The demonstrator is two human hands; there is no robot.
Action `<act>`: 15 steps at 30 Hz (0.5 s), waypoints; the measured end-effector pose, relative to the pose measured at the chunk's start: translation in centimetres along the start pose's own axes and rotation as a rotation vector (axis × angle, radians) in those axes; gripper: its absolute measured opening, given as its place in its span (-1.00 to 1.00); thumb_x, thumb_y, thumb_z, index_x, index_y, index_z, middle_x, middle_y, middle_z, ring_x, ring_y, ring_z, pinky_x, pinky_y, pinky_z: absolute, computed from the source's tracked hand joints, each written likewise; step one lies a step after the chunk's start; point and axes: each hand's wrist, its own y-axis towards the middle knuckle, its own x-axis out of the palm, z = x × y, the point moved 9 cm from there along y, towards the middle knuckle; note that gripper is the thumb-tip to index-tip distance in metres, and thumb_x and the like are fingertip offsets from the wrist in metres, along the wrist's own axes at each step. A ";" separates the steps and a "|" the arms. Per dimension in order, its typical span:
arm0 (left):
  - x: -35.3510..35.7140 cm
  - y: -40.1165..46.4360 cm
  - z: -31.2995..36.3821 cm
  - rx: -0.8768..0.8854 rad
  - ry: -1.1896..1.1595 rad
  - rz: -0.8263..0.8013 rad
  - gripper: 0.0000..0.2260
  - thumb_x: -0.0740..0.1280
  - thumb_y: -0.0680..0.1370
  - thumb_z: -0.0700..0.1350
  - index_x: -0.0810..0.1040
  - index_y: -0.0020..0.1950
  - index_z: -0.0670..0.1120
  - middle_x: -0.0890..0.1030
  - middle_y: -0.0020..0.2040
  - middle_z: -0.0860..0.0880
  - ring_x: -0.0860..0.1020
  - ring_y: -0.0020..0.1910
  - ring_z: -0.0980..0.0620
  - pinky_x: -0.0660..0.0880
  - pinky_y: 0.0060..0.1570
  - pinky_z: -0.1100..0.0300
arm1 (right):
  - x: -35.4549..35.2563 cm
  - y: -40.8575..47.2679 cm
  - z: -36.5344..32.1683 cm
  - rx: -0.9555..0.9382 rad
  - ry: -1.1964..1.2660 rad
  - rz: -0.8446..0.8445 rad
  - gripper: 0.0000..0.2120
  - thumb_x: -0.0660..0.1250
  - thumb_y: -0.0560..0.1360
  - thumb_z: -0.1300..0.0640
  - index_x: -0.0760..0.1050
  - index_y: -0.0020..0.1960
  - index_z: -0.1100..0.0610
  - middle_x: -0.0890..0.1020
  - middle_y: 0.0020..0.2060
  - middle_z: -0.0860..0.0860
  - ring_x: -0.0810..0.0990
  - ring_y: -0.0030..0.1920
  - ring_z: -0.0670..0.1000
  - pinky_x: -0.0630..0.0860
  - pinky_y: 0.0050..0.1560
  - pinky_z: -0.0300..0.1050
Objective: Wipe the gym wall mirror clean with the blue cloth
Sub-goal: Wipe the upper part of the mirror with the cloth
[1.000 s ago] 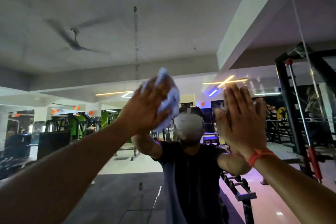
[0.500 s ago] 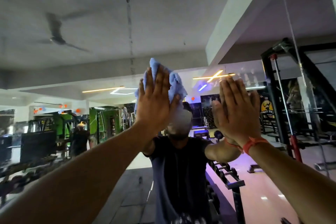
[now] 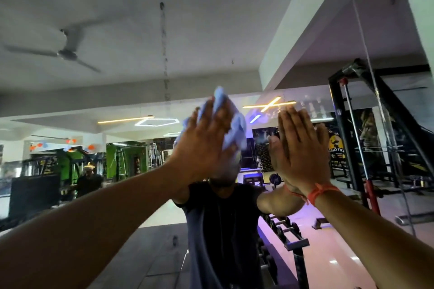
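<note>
Two hands flat on the mirror, cloth under the left one.

The left hand [image 3: 202, 145], fingers straight, presses the blue cloth [image 3: 234, 124] on the mirror [image 3: 141, 30]; the right hand [image 3: 298, 148], at 3 o'clock from it, lies open and holds nothing. An orange wristband [image 3: 317, 192] circles the right wrist; a dumbbell rack [image 3: 288, 232] reflects at 5 o'clock.

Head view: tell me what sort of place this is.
Most likely a gym, seen in a wall mirror: a dumbbell rack, a black weight frame and green machines show in it.
</note>
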 end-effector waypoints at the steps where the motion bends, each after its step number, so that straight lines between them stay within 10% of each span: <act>1: 0.6 -1.9 2.8 0.209 0.030 -0.039 -0.36 0.12 0.64 0.21 0.21 0.62 -0.13 0.14 0.64 -0.26 0.14 0.58 -0.38 0.23 0.45 -0.30 | -0.2 0.0 -0.1 -0.002 0.009 0.008 -0.41 0.06 0.67 -0.17 0.21 0.63 0.06 0.21 0.63 -0.01 0.13 0.64 0.05 0.15 0.51 0.30; 6: 1.3 -4.4 1.9 0.631 0.155 -0.127 -0.40 0.02 0.67 0.28 0.18 0.65 0.03 0.12 0.67 -0.12 0.07 0.64 -0.25 0.10 0.49 -0.21 | -0.1 0.0 -0.1 -0.011 0.019 -0.005 -0.40 0.02 0.67 -0.17 0.18 0.64 0.06 0.18 0.64 -0.02 0.10 0.64 0.05 0.14 0.52 0.31; 11: -1.3 -4.6 -10.6 -0.548 -0.222 0.110 -0.34 0.17 0.66 0.20 -0.08 0.66 0.09 0.03 0.68 -0.12 0.10 0.60 -0.28 0.28 0.44 -0.34 | 0.1 0.1 0.0 -0.007 0.018 -0.009 -0.38 -0.04 0.67 -0.19 0.15 0.65 0.06 0.17 0.64 -0.01 0.09 0.65 0.06 0.11 0.54 0.30; 15: 0.4 -8.9 -1.1 0.069 -0.039 -0.088 -0.30 0.10 0.65 0.28 -0.07 0.68 0.00 -0.04 0.68 -0.16 0.03 0.62 -0.29 0.35 0.38 -0.37 | 0.1 0.2 -0.1 -0.011 0.017 -0.025 -0.38 0.03 0.66 -0.17 0.14 0.65 0.05 0.16 0.65 0.00 0.09 0.65 0.07 0.12 0.53 0.31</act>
